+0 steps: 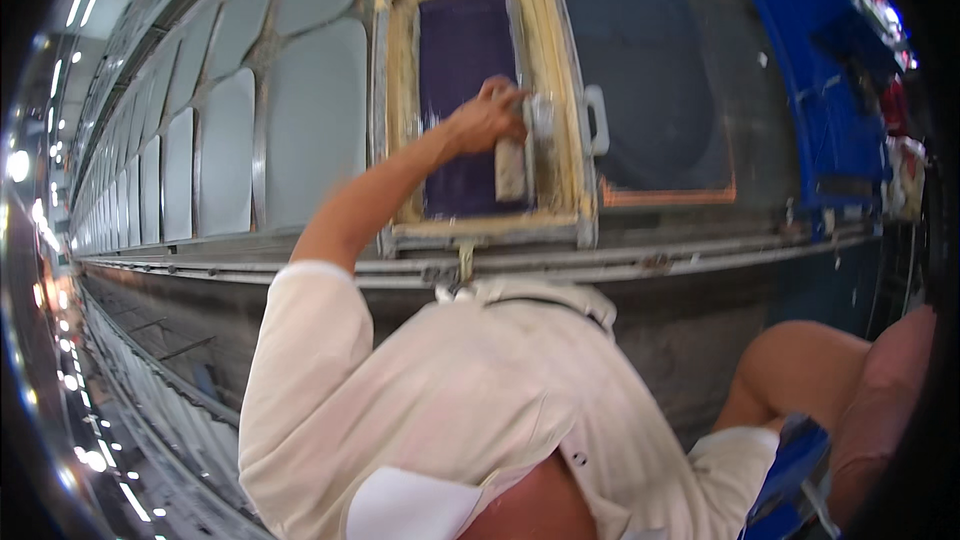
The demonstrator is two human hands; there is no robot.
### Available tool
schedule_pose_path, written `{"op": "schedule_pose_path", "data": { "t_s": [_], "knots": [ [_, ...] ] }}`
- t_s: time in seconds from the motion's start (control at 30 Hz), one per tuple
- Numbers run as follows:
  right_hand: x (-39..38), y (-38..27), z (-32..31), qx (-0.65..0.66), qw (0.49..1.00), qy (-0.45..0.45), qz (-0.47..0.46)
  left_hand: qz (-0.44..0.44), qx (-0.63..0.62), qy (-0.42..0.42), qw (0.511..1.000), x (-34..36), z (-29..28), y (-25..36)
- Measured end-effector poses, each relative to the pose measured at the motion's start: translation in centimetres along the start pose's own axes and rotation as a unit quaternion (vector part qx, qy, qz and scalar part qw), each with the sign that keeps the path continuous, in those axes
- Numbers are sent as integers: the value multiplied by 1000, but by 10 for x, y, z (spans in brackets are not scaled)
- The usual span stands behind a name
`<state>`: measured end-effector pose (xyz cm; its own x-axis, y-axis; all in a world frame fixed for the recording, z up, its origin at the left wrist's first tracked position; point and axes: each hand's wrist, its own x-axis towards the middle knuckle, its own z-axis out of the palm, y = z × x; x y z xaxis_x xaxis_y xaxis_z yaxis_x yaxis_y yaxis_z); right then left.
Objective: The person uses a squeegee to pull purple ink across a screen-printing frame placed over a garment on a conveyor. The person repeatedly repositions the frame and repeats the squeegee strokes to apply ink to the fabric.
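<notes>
My left hand point(485, 122) is closed around the upper part of a pale, flat squeegee-like tool point(508, 176), which rests over a dark purple coated panel point(460, 50). The panel lies inside a pale yellow frame point(543, 20) with a white handle point(598, 118) on its right side. Just right of the frame lies a dark panel point(660, 70) with an orange edge along its bottom. My right hand is not visible; my right sleeve shows at the lower right.
Rows of grey panels point(310, 130) recede to the left along a metal rail point(220, 258). Blue machinery point(790, 40) stands at the upper right, with red items point(895, 105) beyond. Bare skin point(800, 370) and pink cloth point(890, 410) show at the lower right, whose I cannot tell.
</notes>
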<state>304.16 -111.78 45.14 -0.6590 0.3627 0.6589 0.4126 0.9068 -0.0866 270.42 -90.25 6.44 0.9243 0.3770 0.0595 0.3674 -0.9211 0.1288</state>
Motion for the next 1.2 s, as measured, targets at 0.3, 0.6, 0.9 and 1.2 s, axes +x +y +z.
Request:
{"op": "schedule_pose_path", "data": {
  "t_s": [0.3,0.6,0.9,1.2],
  "knots": [
    [-31,38,-14,-68,988,82,113,-235,85,-67,966,-87,-63,41],
    [-12,51,-6,-66,990,115,54,-689,-85,63,717,-127,-59,118],
    [-5,70,15,-31,981,189,18,-766,-52,45,640,-127,-36,100],
    [-226,50,253,20,837,109,535,-714,-90,81,690,-58,-19,137]
  ]
}}
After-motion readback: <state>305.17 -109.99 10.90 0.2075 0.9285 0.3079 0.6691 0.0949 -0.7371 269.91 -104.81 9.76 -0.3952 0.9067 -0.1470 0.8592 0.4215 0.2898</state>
